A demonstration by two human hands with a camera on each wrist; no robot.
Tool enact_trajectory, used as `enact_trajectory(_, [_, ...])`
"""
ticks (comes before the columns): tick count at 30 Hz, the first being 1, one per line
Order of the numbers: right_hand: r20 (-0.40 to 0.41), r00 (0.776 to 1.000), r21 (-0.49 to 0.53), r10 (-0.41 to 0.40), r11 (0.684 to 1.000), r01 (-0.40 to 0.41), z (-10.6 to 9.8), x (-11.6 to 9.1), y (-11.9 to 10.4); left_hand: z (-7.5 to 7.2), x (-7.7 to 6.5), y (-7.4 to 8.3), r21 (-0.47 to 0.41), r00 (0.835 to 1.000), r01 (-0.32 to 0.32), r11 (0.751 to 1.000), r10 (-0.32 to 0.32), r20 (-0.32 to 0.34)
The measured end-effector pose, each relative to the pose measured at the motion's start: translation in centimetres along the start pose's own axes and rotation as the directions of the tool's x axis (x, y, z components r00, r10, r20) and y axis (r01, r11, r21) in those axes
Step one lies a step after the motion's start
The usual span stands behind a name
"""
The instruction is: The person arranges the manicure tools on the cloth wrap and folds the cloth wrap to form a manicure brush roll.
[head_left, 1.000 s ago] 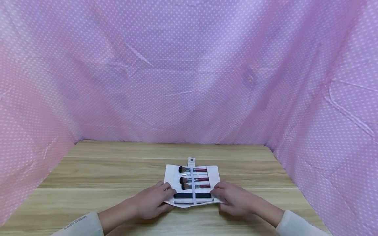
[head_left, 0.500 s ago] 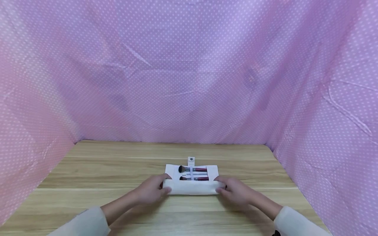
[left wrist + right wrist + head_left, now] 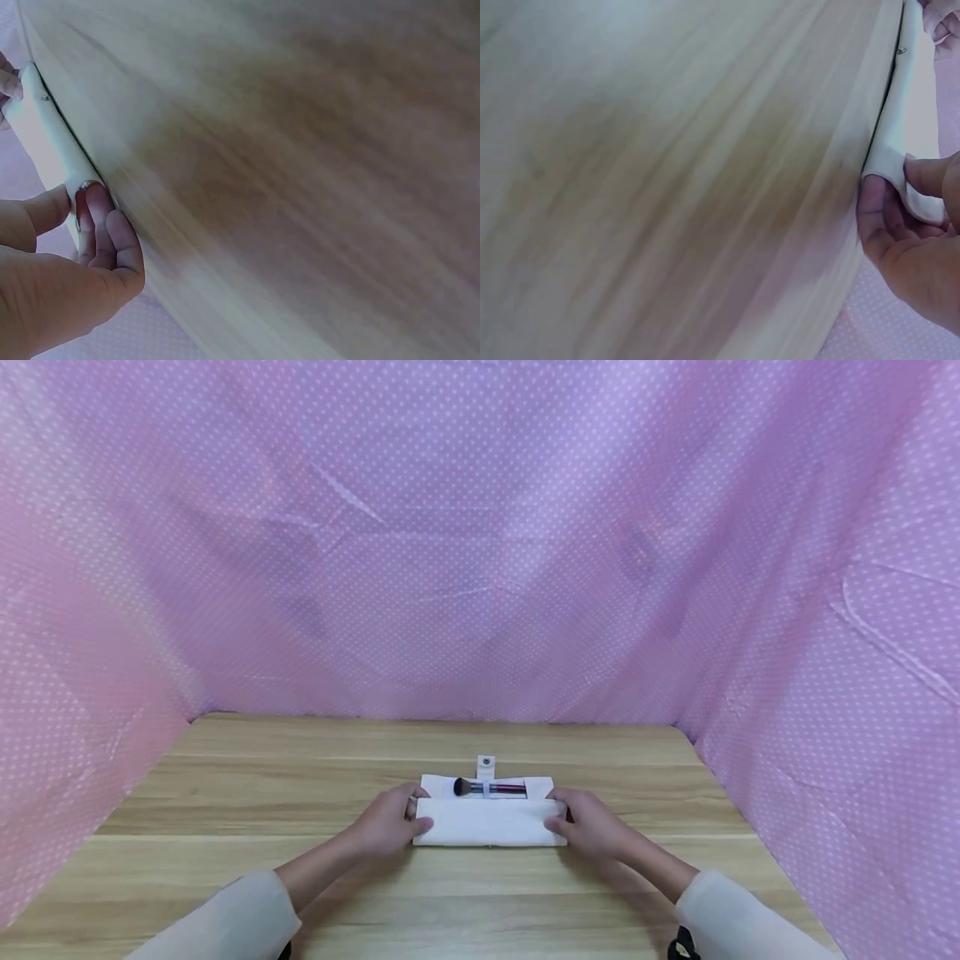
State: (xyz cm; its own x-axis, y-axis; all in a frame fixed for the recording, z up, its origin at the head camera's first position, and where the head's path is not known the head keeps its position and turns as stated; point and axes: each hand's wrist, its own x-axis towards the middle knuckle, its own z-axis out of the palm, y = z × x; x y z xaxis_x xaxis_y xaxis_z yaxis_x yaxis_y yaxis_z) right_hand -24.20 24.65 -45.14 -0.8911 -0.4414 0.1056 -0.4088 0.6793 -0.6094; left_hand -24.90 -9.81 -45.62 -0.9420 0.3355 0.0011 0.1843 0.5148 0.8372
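Note:
A white fabric brush roll (image 3: 489,823) lies on the table, its near part folded over toward the far side. Beyond the fold one makeup brush (image 3: 491,788) shows, with a dark head and red handle, under a pale elastic strap. A closing tab (image 3: 486,767) with a metal snap sticks out from the far edge. My left hand (image 3: 390,818) grips the folded roll's left end, thumb on the near side and fingers at the end. At the right end my right hand (image 3: 592,821) holds it likewise. A small metal stud (image 3: 45,97) shows on the roll's outside in the left wrist view.
The wood-grain table (image 3: 300,760) carries the roll near its middle. Pink-purple dotted cloth (image 3: 480,568) hangs behind the table and along both sides. Pale sleeves (image 3: 232,914) cover both forearms.
The near edge of the roll has been lifted and folded away from me, covering the black item and all but one brush. Both hands have moved forward with it.

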Motion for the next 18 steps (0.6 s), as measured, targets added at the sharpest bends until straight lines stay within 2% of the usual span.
enact_trajectory(3, [-0.006, 0.999, 0.030, 0.038, 0.999, -0.038, -0.1, 0.4, -0.2, -0.1, 0.3, 0.0, 0.017, 1.000, 0.011, 1.000, -0.011, -0.003])
enact_trajectory(6, [0.014, 0.994, 0.137, 0.112, 0.984, -0.113, -0.2, 0.7, -0.3, -0.1, 0.6, -0.1, 0.040, 1.000, 0.022, 0.999, -0.023, 0.001])
enact_trajectory(9, [0.051, 0.976, 0.270, 0.213, 0.938, -0.219, -0.2, 1.0, -0.2, -0.2, 0.8, -0.1, 0.079, 0.999, 0.033, 0.996, -0.033, 0.003])
enact_trajectory(11, [0.069, 0.960, 0.311, 0.273, 0.908, -0.281, -0.2, 1.1, -0.3, -0.2, 0.9, -0.1, 0.098, 0.999, 0.036, 0.995, -0.037, 0.005])
enact_trajectory(13, [0.072, 0.947, 0.303, 0.314, 0.897, -0.320, -0.2, 1.3, -0.4, -0.1, 1.0, -0.1, 0.119, 0.999, 0.035, 0.992, -0.036, 0.006])
enact_trajectory(14, [0.065, 0.943, 0.277, 0.327, 0.902, -0.332, -0.2, 1.4, -0.5, -0.1, 1.0, -0.1, 0.128, 1.000, 0.029, 0.991, -0.030, 0.007])
enact_trajectory(18, [-0.019, 0.949, 0.063, 0.314, 0.948, -0.312, -0.3, 1.8, -1.2, 0.2, 1.2, -0.3, 0.194, 1.000, -0.014, 0.981, 0.017, -0.016])
